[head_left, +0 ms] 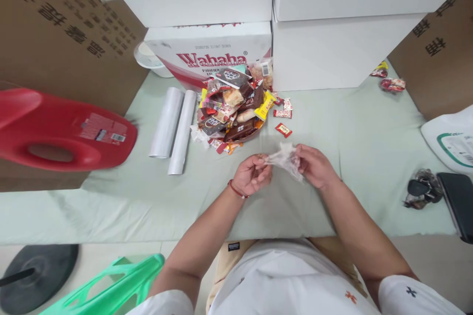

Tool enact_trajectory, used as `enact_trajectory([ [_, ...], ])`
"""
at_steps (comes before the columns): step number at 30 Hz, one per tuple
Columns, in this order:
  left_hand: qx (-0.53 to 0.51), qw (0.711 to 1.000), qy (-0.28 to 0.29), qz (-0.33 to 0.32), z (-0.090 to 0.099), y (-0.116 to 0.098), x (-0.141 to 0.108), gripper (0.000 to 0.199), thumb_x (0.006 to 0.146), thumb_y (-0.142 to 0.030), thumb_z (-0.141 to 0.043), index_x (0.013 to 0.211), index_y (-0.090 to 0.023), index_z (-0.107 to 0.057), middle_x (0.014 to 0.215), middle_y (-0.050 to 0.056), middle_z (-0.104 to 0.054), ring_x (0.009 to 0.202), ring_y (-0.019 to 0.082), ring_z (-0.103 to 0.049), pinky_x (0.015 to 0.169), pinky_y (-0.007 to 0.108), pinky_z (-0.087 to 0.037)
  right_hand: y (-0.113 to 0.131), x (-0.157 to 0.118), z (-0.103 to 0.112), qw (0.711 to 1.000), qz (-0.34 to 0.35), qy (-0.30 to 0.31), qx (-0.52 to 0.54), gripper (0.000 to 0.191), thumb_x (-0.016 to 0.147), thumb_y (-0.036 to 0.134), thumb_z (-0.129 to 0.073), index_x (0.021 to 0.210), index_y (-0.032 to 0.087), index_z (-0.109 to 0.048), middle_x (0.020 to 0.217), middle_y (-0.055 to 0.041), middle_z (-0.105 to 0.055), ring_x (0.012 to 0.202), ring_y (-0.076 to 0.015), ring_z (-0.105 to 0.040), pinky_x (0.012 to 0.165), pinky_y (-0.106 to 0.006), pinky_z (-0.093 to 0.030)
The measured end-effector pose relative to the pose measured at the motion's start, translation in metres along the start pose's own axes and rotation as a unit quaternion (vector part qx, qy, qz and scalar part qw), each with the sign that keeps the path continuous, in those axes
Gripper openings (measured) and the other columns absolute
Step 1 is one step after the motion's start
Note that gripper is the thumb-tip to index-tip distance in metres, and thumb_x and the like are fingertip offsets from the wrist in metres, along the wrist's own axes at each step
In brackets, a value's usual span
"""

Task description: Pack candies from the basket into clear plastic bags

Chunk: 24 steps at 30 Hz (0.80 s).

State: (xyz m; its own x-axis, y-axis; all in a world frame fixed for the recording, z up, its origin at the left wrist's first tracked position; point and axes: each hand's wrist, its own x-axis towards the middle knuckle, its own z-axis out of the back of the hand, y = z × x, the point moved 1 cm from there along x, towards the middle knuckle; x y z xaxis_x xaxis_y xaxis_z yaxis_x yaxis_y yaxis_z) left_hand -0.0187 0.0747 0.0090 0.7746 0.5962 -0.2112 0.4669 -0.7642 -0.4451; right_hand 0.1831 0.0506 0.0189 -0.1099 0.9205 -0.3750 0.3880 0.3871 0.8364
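A crumpled clear plastic bag (286, 160) is stretched between my two hands above the pale green cloth. My left hand (253, 174), with a red cord at the wrist, pinches the bag's left end. Fingers of my right hand (314, 165) are closed on its right side. Beyond my hands, a bowl (254, 133) is heaped with wrapped snacks (240, 103), and a yellow packet (265, 106) lies on the heap's right side. A small red wrapped candy (283, 130) lies on the cloth just past the bag.
Two white rolls (166, 123) lie left of the bowl, near a red jug (66, 130). White boxes (314, 54) stand behind. Keys (422, 189), a black phone (456, 202) and a white bottle (453, 138) are at the right. The green cloth (148, 216) covers the table.
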Motion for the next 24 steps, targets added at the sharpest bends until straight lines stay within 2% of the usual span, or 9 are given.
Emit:
enact_trajectory([
  [4,-0.005,1.0,0.011,0.009,0.002,-0.005,-0.002,0.036,0.079,-0.024,-0.061,0.057,-0.021,-0.033,0.043,-0.002,-0.049,0.027,0.005,-0.022,0.029,0.016,-0.022,0.017,0.0,0.012,0.988,-0.062,0.041,0.136,0.034,0.064,0.03,-0.082,0.06,0.02,-0.05,0.057,0.0049,-0.044,0.048,-0.0067,-0.031,0.038,-0.018,-0.023],
  [6,-0.003,1.0,0.012,0.014,0.001,-0.004,-0.001,0.037,0.079,-0.024,-0.062,0.057,-0.021,-0.033,0.043,-0.002,-0.048,0.027,0.005,-0.024,0.029,0.016,-0.022,0.017,0.001,0.014,0.985,-0.068,0.037,0.155,0.033,0.061,0.027,-0.082,0.059,0.02,-0.05,0.058,0.0052,-0.043,0.048,-0.0062,-0.029,0.036,-0.017,-0.022],
  [8,-0.003,1.0,0.005,0.004,0.001,-0.002,0.0,0.036,0.08,-0.024,-0.063,0.058,-0.021,-0.034,0.044,-0.002,-0.048,0.028,0.005,-0.026,0.031,0.016,-0.023,0.015,0.002,0.012,0.99,-0.041,0.012,0.137,0.033,0.063,0.029,-0.083,0.06,0.019,-0.052,0.06,0.0043,-0.046,0.049,-0.007,-0.033,0.037,-0.017,-0.027],
  [11,0.004,1.0,-0.017,-0.026,-0.001,-0.001,0.001,0.034,0.079,-0.025,-0.065,0.059,-0.02,-0.038,0.047,-0.002,-0.05,0.03,0.004,-0.028,0.034,0.017,-0.027,0.011,0.002,0.007,0.998,-0.011,-0.015,0.059,0.039,0.075,0.057,-0.079,0.074,0.02,-0.067,0.072,-0.0019,-0.061,0.059,-0.0116,-0.05,0.042,-0.019,-0.042],
  [13,0.021,0.998,-0.034,-0.045,-0.003,-0.001,0.002,0.035,0.079,-0.026,-0.066,0.059,-0.019,-0.038,0.05,-0.002,-0.052,0.032,0.004,-0.031,0.036,0.017,-0.029,0.008,0.001,0.003,0.999,-0.03,0.004,0.013,0.063,0.077,0.081,-0.064,0.087,0.019,-0.073,0.085,-0.0082,-0.069,0.069,-0.0166,-0.059,0.048,-0.024,-0.051],
  [15,0.039,0.997,-0.043,-0.058,-0.004,0.0,0.003,0.035,0.078,-0.028,-0.068,0.059,-0.019,-0.039,0.051,-0.002,-0.054,0.033,0.004,-0.033,0.037,0.017,-0.03,0.007,0.0,0.001,0.999,-0.045,0.02,-0.018,0.075,0.074,0.09,-0.057,0.09,0.019,-0.074,0.093,-0.012,-0.072,0.076,-0.0202,-0.063,0.053,-0.028,-0.056],
  [17,0.057,0.995,-0.049,-0.064,-0.004,0.001,0.004,0.034,0.077,-0.029,-0.07,0.062,-0.019,-0.042,0.051,-0.002,-0.056,0.033,0.004,-0.033,0.037,0.017,-0.028,0.006,-0.001,0.001,0.998,-0.027,0.006,-0.055,0.069,0.073,0.085,-0.066,0.088,0.019,-0.075,0.093,-0.0111,-0.072,0.079,-0.0204,-0.064,0.058,-0.028,-0.056],
  [20,0.095,0.99,-0.07,-0.073,-0.003,0.003,0.005,0.033,0.076,-0.03,-0.073,0.065,-0.019,-0.044,0.052,-0.002,-0.058,0.034,0.003,-0.034,0.037,0.016,-0.025,0.004,0.0,0.003,0.993,0.01,-0.025,-0.112,0.052,0.072,0.068,-0.081,0.088,0.019,-0.075,0.083,-0.0047,-0.07,0.071,-0.0158,-0.059,0.058,-0.026,-0.05],
  [24,0.119,0.984,-0.1,-0.085,-0.003,0.002,0.006,0.037,0.074,-0.035,-0.078,0.07,-0.019,-0.045,0.055,-0.001,-0.061,0.035,0.003,-0.034,0.036,0.014,-0.02,0.0,0.003,0.007,0.985,0.056,-0.064,-0.152,0.04,0.073,0.058,-0.083,0.083,0.02,-0.073,0.069,0.002,-0.061,0.06,-0.0115,-0.05,0.057,-0.024,-0.042],
])
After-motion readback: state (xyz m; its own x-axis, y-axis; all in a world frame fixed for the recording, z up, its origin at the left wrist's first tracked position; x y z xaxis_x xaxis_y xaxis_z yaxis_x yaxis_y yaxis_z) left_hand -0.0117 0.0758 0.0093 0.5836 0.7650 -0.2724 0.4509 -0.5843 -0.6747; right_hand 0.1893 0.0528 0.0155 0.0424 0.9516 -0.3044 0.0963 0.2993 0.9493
